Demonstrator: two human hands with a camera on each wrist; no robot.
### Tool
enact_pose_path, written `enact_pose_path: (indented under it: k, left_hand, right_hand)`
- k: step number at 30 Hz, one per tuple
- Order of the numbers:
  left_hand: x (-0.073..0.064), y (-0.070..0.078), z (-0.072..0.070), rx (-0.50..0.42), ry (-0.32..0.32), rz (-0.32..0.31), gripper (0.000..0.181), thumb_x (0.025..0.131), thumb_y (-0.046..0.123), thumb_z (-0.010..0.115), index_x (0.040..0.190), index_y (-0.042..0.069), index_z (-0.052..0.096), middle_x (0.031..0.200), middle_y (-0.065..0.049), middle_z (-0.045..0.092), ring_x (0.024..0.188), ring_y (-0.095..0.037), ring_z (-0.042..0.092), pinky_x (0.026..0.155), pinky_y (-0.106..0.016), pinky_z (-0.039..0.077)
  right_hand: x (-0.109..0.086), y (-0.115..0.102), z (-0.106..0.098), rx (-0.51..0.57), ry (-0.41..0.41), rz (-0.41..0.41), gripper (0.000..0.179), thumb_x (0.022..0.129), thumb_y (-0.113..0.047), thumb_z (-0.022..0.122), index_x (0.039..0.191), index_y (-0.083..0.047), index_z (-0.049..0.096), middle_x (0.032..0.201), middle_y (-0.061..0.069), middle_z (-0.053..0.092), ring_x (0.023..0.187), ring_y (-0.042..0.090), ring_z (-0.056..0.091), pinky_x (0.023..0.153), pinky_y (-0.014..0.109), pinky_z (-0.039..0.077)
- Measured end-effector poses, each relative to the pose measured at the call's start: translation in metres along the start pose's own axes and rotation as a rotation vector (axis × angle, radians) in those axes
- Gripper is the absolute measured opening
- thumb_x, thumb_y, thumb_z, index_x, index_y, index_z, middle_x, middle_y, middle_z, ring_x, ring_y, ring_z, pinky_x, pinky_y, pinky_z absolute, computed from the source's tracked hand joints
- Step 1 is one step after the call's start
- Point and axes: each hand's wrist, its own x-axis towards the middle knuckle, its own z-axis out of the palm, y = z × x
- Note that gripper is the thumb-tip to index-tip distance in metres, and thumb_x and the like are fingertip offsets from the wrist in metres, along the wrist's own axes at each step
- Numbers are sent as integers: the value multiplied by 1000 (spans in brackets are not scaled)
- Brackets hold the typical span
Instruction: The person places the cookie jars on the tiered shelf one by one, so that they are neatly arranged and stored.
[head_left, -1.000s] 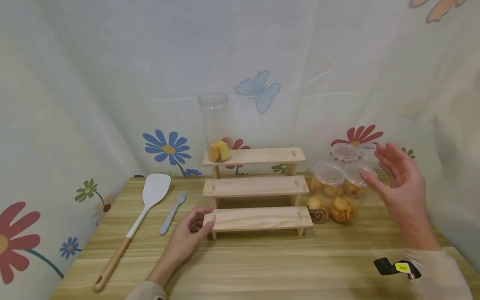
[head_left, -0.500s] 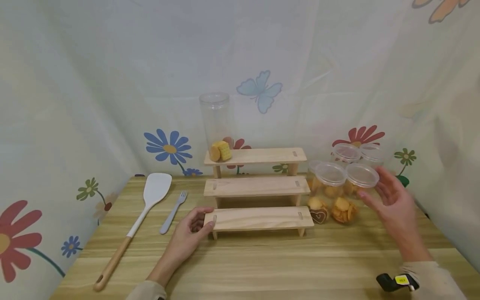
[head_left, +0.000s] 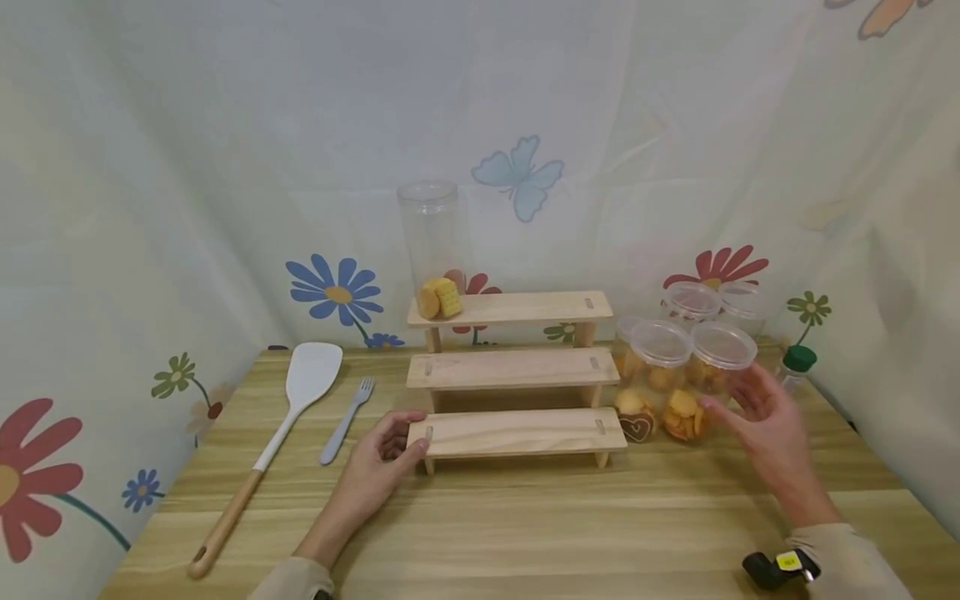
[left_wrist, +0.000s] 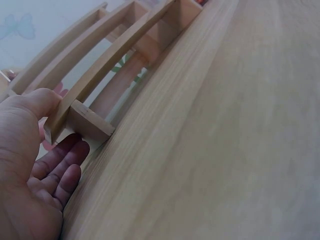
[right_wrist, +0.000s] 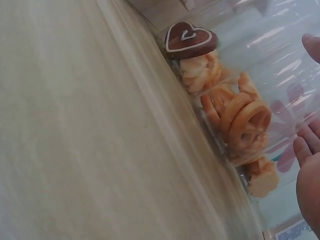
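My left hand holds the left end of the bottom step of a three-tier wooden stand. In the left wrist view the thumb lies over the board, with the other fingers below it. My right hand is at the right side of a clear lidded jar, thumb at its front and fingers toward its far side. Ring-shaped cookies fill that jar's bottom. Beside it stands another clear jar, with a brown heart cookie low inside. The right wrist view shows thumb and fingers spread apart beside the jar wall.
A tall clear jar with yellow cookies stands on the top tier's left end. More lidded jars are behind the front pair, and a green-capped bottle is at right. A spatula and a small fork lie left.
My right hand has come down and to the left, from above the jars to the front right jar's side, uncovering the green-capped bottle. The left hand has stayed on the stand.
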Motion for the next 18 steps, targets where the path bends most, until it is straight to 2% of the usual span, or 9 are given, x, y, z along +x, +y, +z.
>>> enact_pose_path:
  k: [4, 10, 18]
  left_hand:
    - [0, 0, 0, -1, 1, 2, 41, 105, 22, 81, 143, 12, 70, 111, -8, 77, 99, -18, 70, 83, -26, 55]
    - [0, -1, 0, 1, 1, 14, 42, 105, 23, 81, 144, 10, 69, 115, -11, 77, 101, -19, 70, 84, -26, 56]
    - [0, 0, 0, -2, 0, 13, 43, 106, 22, 81, 144, 8, 69, 115, -12, 77, 101, -19, 70, 84, -26, 55]
  right_hand:
    - [0, 6, 2, -21, -20, -9, 69, 103, -7, 82, 163, -12, 50, 141, -22, 60, 131, -6, 54, 107, 8, 45]
    - [-1, 12, 5, 44, -43, -38, 57, 100, 0, 82, 152, -5, 57, 139, -21, 65, 133, -5, 57, 107, 9, 46]
    - [-3, 17, 8, 101, -76, -29, 60, 100, 0, 82, 155, -2, 56, 142, -16, 67, 134, -4, 58, 106, 7, 45]
